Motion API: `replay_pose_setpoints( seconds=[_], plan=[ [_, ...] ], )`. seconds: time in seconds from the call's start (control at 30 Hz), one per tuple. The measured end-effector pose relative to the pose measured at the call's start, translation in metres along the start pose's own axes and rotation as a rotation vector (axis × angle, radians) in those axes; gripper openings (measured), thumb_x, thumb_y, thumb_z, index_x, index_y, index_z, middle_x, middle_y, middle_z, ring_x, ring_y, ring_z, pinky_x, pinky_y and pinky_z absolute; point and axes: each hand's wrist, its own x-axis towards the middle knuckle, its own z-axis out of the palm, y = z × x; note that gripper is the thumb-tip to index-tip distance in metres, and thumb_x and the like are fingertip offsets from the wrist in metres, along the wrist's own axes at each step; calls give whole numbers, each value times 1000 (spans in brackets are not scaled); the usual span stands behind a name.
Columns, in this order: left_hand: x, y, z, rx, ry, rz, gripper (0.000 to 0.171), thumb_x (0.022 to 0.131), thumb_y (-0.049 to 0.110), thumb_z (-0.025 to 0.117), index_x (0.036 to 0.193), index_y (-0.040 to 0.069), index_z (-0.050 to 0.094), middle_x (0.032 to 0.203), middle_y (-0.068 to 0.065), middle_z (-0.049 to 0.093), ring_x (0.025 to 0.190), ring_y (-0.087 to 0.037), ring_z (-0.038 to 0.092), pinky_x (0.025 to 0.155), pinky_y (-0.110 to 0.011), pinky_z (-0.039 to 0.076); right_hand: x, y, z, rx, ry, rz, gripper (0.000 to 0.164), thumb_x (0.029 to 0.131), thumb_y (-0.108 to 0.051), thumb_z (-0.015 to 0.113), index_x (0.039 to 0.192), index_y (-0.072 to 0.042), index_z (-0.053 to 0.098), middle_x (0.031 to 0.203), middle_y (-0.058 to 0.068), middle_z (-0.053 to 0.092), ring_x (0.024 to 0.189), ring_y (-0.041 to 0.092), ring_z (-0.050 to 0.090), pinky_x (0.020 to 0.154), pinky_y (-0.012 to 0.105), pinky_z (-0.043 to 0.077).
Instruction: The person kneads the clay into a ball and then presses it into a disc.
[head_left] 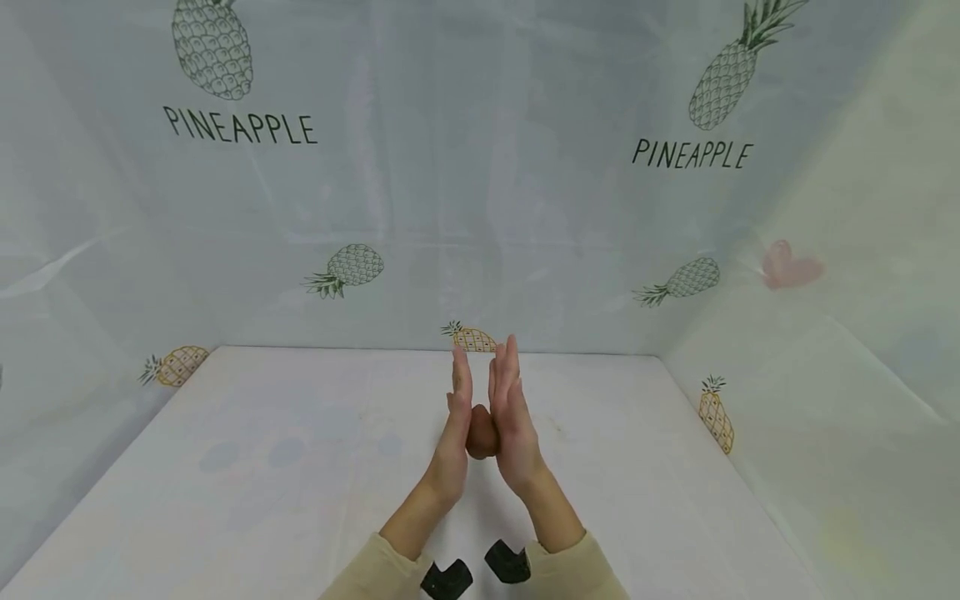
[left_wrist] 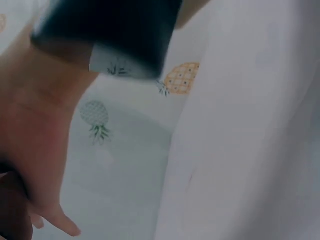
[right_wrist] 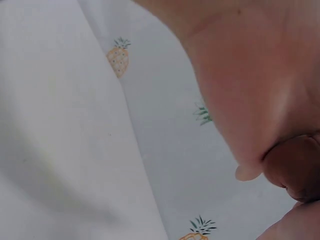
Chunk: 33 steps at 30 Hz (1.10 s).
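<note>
- A brown lump [head_left: 482, 433] sits at the centre of things, between the person's two palms; from where I stand, I cannot tell whether it touches the table beneath.
- The left hand [head_left: 453, 442] is at the lump's nine o'clock, its palm against it and its fingers fairly straight, pointing towards twelve.
- The right hand [head_left: 516, 437] is at three o'clock, fingers likewise extended towards twelve, its palm pressing the lump from that side. The two sets of fingertips stand apart from each other.
- Pale sleeves cover the forearms, the left sleeve [head_left: 375, 571] at seven o'clock and the right sleeve [head_left: 581, 571] at five.
- Two black pieces show beside the sleeves: one black piece [head_left: 447, 580] between six and seven, another black piece [head_left: 507, 562] between five and six.
- The white table [head_left: 300, 517] spreads out below, with faint bluish spots towards nine.
- Beyond its far edge, at twelve, hangs a pale cloth [head_left: 450, 167] printed with pineapples; a yellow pineapple [head_left: 474, 340] peeks just past the fingertips.
- A pink heart [head_left: 791, 267] shows at two o'clock.
</note>
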Motion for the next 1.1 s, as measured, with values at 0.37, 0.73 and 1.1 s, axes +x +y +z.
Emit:
replay_pose_setpoints(
  seconds=[0.37,0.73,1.1],
  plan=[
    [-3,6,-1,-64,43,-1,61,111,48,6,169,37,-12,175,18,-19,160,-10,-21,126,-61,-17,-1,12,1,8,7,79,63,113,-55,7,167,-38,-20,175,-8,-20,163,19,-14,131,49,-11],
    [2,1,-18,-23,135,-11,66,111,54,7,170,33,-13,175,14,-20,160,-12,-24,124,-61,-21,-3,14,11,1,-100,113,61,114,-52,5,168,-38,-18,177,-4,-17,164,24,-13,130,56,-10],
    [8,-12,-20,75,148,-92,66,113,49,11,169,28,-16,174,12,-24,160,-14,-27,122,-61,-26,-1,6,12,-12,-115,25,63,113,-51,4,169,-34,-18,176,-12,-16,163,20,-17,126,62,-16]
  ],
)
